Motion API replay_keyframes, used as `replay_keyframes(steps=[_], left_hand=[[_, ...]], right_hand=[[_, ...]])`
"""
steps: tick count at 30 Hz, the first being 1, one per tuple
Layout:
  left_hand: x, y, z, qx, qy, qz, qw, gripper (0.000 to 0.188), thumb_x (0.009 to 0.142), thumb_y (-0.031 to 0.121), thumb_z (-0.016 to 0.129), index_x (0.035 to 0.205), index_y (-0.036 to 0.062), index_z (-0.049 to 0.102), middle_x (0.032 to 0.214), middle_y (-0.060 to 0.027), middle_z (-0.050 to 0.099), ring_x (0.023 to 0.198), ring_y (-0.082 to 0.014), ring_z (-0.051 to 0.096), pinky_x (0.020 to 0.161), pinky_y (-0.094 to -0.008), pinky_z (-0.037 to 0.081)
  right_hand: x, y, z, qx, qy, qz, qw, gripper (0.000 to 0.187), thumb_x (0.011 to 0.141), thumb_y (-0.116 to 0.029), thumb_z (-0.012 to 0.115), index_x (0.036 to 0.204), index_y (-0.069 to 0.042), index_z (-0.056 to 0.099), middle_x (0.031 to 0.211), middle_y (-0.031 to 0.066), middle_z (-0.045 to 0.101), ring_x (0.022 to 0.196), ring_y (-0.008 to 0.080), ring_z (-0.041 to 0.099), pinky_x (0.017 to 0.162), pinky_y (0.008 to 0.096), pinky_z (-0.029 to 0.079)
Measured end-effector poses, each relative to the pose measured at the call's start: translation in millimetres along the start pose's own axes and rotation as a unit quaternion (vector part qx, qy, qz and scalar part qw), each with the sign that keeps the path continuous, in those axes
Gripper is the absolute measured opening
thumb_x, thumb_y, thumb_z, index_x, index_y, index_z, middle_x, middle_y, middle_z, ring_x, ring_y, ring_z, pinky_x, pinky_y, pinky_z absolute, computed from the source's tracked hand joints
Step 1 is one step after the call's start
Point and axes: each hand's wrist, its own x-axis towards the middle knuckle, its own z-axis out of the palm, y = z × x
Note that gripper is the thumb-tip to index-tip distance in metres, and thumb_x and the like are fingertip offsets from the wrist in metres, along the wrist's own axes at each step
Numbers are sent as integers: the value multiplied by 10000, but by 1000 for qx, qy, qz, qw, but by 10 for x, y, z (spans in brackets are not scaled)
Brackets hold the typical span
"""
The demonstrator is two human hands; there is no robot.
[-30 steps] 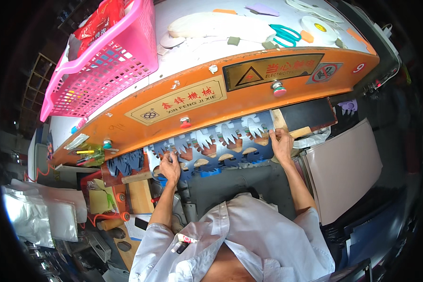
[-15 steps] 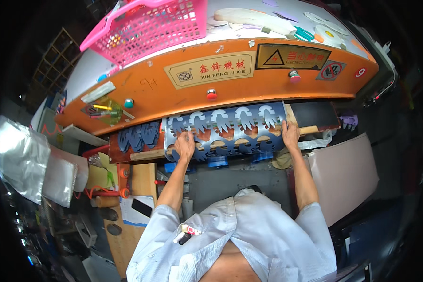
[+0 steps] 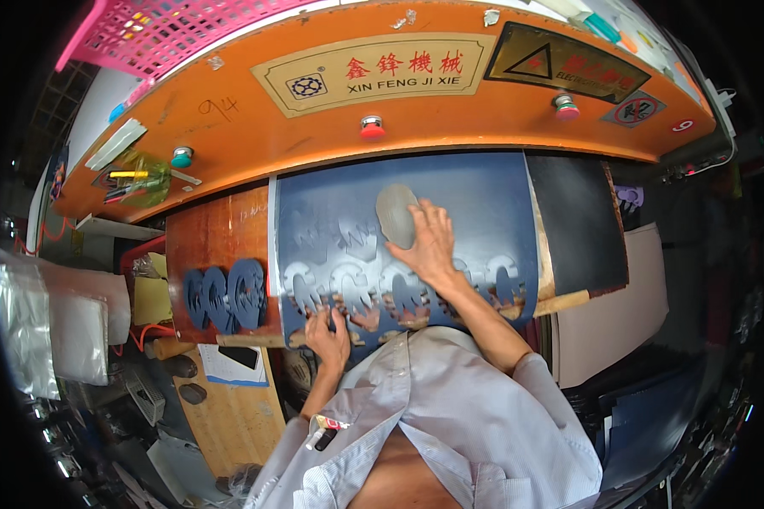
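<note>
A dark blue sheet [image 3: 475, 199] lies across the work surface, with a row of curved, toothed cut-outs along its near part. My right hand [image 3: 434, 244] is on the sheet, its thumb and fingers around the right and lower edge of a grey oval cutting die [image 3: 396, 215]. Left of the die, two toothed outlines mark the sheet. My left hand [image 3: 326, 336] rests at the cut near edge, thumb and fingers apart, fingertips touching the strips between the holes. Several cut blue pieces [image 3: 246, 293] lie in overlapping stacks on the red-brown board [image 3: 216, 237] to the left.
An orange machine beam [image 3: 314, 140] with push buttons spans the far side, a pink basket [image 3: 153, 38] above it. At the right are a black board [image 3: 577, 225] and a pinkish sheet [image 3: 607, 314]. A phone [image 3: 244, 356] lies on papers at lower left.
The sheet has been spread farther out, its cut rows drawn toward me. My right hand has let go of its right edge and now grips the die; the left hand has moved nearer. The view has shifted.
</note>
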Motion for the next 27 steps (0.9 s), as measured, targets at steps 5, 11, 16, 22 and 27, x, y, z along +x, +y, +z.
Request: replay_keyframes(steps=[5,11,16,22,27], left_hand=[[-394,-63,-159,-20,-43,-27,999,105,927,97,717,924,-7,700,802,-183,679,735,-401,622,825,-468,511],[-419,-118,-280,-4,-98,-78,992,93,949,81,679,897,4,671,804,-165,668,746,-421,599,828,-502,478],[-221,-97,-245,2,-116,-62,991,92,951,79,679,898,5,673,812,-161,676,743,-406,608,850,-482,482],[-83,-100,-15,-17,-49,-41,998,96,945,95,704,908,7,689,816,-168,702,755,-395,642,829,-471,496],[-36,-57,139,-24,17,15,999,137,922,134,734,852,18,716,779,-184,701,730,-385,660,790,-459,514]], right_hand=[[-41,124,-195,252,-110,113,955,798,677,-331,956,1337,-15,638,1305,227,567,1235,355,555,1031,477,506],[17,594,-862,153,-36,47,986,708,651,-230,927,1274,-11,671,1331,216,613,1202,345,582,958,480,549],[-157,630,-502,-7,-22,-40,999,780,643,-310,933,1310,-35,637,1358,224,533,1171,391,526,908,532,523],[-116,799,-331,-3,15,-48,999,785,676,-317,927,1337,-26,617,1379,228,511,1192,397,504,965,537,497],[-220,843,-796,71,161,-32,984,521,806,-279,872,1186,6,659,1239,179,609,1095,330,566,968,469,498]])
